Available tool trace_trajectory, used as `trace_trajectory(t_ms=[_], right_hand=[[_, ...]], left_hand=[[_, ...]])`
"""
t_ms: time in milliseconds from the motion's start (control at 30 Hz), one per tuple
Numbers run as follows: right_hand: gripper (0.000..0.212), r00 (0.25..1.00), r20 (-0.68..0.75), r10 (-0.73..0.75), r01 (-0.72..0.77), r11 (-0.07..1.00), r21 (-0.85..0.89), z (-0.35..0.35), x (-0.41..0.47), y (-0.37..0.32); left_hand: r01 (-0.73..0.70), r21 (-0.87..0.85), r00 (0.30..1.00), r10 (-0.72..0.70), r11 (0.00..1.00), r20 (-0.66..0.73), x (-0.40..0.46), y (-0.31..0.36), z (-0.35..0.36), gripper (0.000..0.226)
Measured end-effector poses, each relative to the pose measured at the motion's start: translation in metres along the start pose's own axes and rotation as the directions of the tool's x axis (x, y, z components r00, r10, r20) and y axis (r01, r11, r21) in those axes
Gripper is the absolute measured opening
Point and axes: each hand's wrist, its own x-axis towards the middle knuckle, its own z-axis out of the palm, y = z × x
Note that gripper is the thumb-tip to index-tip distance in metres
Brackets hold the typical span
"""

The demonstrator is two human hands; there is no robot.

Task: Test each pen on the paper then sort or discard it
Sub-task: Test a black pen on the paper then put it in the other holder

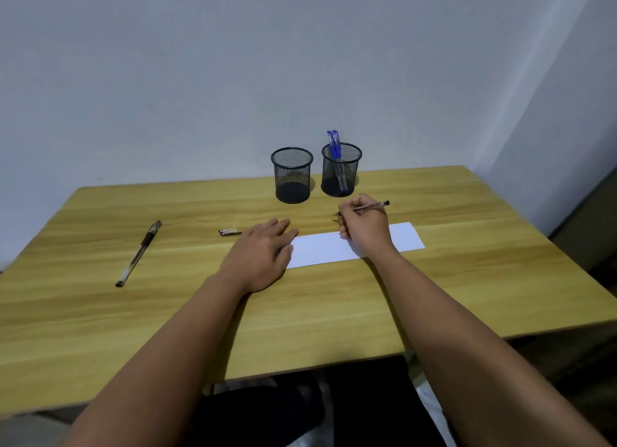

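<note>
My right grip pinches a pen over the paper, left grip flat and open at its 9 o'clock edge on the bench

Right hand grips a pen, apparently above paper; left hand lies flat.

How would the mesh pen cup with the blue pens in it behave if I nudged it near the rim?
The right mesh cup looks like thin wire mesh, so probably light and likely to slide on the smooth table. The blue pens lean to one side and stick out above the rim, so a high push might tip it. The empty cup close beside it could get knocked.
</note>
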Motion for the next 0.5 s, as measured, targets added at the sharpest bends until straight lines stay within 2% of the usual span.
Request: trace_trajectory(t_ms=[133,333,500], right_hand=[[0.013,0.997,0.074,-0.029,0.034,0.997,-0.069,0.001,-0.003,-0.014],[0.04,0.994,0.036,-0.102,0.106,0.983,-0.149,-0.006,-0.009,-0.004],[0.037,0.994,0.009,-0.107,0.107,0.981,-0.164,-0.005,-0.012,-0.003]], left_hand=[[0.008,-0.008,1.0,-0.008,1.0,-0.002,-0.001,-0.003,0.002,0.058],[0.008,-0.023,1.0,-0.008,1.0,-0.003,-0.002,-0.001,0.0,0.057],[0.029,-0.052,0.999,-0.031,0.998,-0.037,-0.003,0.0,0.001,0.057]])
